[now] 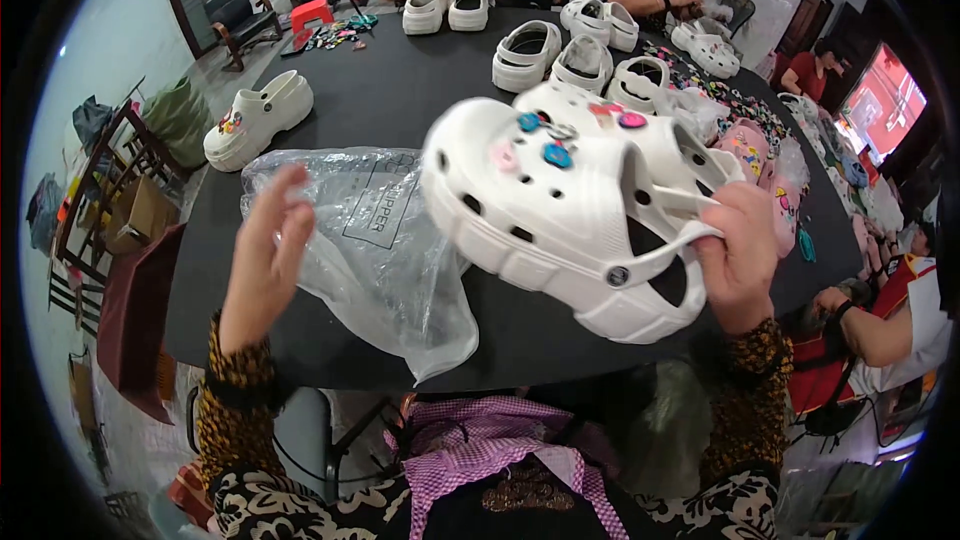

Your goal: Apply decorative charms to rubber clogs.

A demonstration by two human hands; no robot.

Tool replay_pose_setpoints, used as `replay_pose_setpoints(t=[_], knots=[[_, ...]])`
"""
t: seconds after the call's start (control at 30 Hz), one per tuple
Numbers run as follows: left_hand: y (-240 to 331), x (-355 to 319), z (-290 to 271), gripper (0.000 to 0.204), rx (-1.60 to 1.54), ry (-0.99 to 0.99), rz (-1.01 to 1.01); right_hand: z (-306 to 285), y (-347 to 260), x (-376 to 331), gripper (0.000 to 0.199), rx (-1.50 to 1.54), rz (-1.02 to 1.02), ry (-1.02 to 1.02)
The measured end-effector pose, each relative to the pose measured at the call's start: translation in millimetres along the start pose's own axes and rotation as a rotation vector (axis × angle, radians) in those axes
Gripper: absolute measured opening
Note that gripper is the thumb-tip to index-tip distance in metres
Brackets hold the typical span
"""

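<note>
My right hand (740,250) grips a pair of white clogs (540,205) by their heel straps, lifted over the black table. The nearer clog hides much of the other. Blue, pink and red charms sit in the holes on their uppers. Below and to the left of the clogs, a clear plastic bag (385,275) with dark print lies crumpled on the table. Beside its left edge my left hand (268,260) is raised, fingers apart and holding nothing. Whether its fingertips touch the bag I cannot tell.
A single charmed white clog (258,120) stands on the table (380,75) at the left. Several white clogs (525,55) stand at the back. Loose charms (725,80) and pink clogs (745,150) lie at the right. Other people sit around the table.
</note>
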State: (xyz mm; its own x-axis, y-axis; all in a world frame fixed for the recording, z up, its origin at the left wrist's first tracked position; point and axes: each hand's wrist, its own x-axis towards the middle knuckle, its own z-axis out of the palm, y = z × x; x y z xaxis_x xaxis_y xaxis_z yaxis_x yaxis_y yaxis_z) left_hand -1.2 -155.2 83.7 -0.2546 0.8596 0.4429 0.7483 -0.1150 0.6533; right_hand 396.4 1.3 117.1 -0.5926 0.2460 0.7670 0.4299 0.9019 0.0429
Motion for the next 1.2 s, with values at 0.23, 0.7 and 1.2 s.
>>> replay_pose_setpoints(t=[0.23,0.7,1.2], knots=[[41,-33,22,0.063,-0.936,-0.183,-0.330,58,-80,25,0.025,-0.002,-0.050,-0.031],[-18,3,20,0.077,-0.478,-0.380,-0.441,91,-146,15,0.058,0.709,-0.028,-0.395],[-14,68,44,0.060,-0.035,-0.509,-0.161,82,-113,4,0.035,1.294,0.063,-0.310]])
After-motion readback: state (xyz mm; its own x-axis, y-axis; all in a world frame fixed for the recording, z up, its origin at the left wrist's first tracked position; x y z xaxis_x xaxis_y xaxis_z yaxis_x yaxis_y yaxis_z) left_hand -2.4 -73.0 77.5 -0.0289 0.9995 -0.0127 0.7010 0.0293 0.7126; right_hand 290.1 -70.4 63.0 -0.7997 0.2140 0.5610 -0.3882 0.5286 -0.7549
